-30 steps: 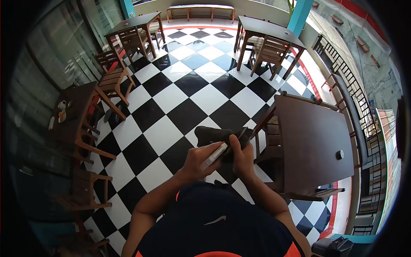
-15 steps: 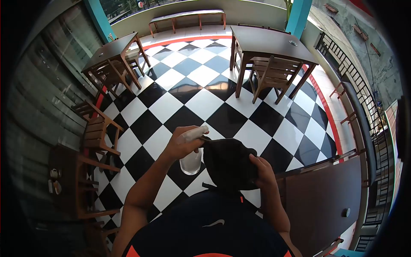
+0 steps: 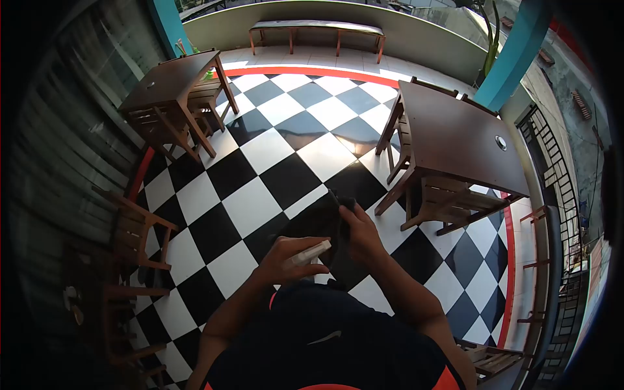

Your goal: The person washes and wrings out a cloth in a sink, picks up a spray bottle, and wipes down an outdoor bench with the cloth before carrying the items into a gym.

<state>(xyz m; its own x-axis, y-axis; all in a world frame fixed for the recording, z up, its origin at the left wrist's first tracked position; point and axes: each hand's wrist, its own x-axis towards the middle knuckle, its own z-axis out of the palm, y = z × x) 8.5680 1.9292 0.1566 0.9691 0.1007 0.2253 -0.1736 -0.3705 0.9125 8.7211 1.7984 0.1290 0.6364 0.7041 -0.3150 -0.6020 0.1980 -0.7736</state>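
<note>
In the head view, my left hand is wrapped round the neck of a spray bottle with a white trigger head. Most of the bottle's body is hidden behind my hand and shirt. My right hand grips the edge of a black cloth, pinching it between thumb and fingers. The cloth hangs in front of my body beside the bottle. Against the black tiles its outline is hard to make out.
A brown table with chairs stands ahead on the right, an ashtray-like dish on it. Another table is at the far left. A wooden chair is nearer left. Beyond the checkered floor runs a bench.
My view has moved forward and turned, so the right-hand table looks closer. My right hand has risen with the cloth and shifted left; the bottle has dropped nearer my body.
</note>
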